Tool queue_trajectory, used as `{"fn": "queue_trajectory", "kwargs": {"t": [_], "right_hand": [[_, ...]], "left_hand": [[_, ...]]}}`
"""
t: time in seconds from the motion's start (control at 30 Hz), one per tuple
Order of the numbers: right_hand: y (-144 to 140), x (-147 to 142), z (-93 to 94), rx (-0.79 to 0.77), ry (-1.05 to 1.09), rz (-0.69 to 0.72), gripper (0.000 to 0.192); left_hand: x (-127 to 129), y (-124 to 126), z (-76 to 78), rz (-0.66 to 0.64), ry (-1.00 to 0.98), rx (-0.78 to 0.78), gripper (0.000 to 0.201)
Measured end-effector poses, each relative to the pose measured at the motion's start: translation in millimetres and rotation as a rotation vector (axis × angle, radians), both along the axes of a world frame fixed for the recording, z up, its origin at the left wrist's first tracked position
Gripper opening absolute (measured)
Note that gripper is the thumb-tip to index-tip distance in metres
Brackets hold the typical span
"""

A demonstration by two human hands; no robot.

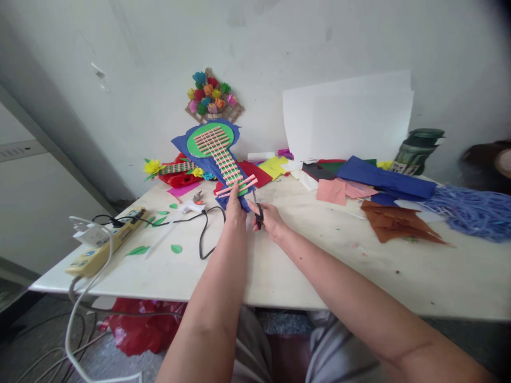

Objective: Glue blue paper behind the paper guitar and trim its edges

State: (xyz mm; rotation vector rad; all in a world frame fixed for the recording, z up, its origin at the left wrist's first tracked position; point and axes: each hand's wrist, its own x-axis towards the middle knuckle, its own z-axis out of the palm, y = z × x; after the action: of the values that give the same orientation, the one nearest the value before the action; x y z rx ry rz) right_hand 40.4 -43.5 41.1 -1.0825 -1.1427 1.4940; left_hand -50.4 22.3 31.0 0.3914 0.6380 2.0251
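Note:
My left hand (236, 206) is closed on the lower end of a paper craft (211, 142), holding it raised over the table. The craft has a round green top and a narrow stem, covered by a lattice of pink strips, with blue crepe paper (181, 142) sticking out behind. In my right hand (271, 219) is a pair of scissors (259, 215) with black handles. The blades point up at the craft's lower right edge, by the blue paper. Whether they are cutting into it I cannot tell.
A glue gun (194, 207) with a black cord lies left of my hands, near green paper leaves (176, 248) and a power strip (106, 242). Rightward are blue paper (383, 178), brown paper (393, 218), blue cords (475, 210) and a bottle (419, 151). Paper flowers (209, 93) stand against the wall.

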Motion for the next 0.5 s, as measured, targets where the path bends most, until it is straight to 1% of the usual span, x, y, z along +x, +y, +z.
{"fn": "queue_trajectory", "kwargs": {"t": [0.13, 0.3, 0.5], "right_hand": [[2.3, -0.2, -2.6, 0.017, 0.011, -0.029, 0.038], [6.3, -0.9, -7.6, 0.065, 0.039, -0.069, 0.04], [9.2, -0.1, -11.0, 0.124, -0.04, -0.107, 0.038]], "left_hand": [[1.8, -2.9, 2.5, -0.001, -0.001, 0.029, 0.018], [1.3, -2.6, 2.9, -0.01, -0.002, 0.029, 0.018], [0.8, -3.7, 4.4, 0.012, -0.005, 0.002, 0.02]]}}
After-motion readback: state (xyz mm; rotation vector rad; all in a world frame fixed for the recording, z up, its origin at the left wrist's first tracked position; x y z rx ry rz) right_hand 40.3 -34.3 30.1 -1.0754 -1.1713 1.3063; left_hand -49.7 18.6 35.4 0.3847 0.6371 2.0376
